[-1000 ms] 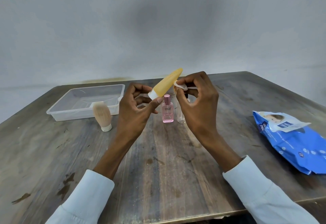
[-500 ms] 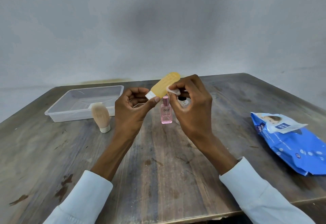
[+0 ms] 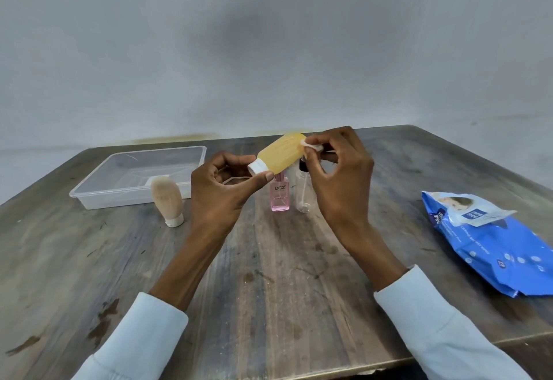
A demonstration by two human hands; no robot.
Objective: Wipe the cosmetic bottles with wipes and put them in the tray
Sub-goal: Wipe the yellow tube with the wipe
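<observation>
Worn wooden table (image 3: 269, 275), tray (image 3: 89, 198) upper left. Mid-frame, left hand (image 3: 221, 191) clamped on yellow bottle (image 3: 279, 153) by its cap; right hand (image 3: 341, 182) pinched wipe (image 3: 312, 145) against it. Probably light, squeezable, slippery when damp.

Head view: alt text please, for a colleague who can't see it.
Left hand holds a yellow bottle by its white cap while the right hand presses a wipe to it, above a wooden table with an empty tray.
</observation>
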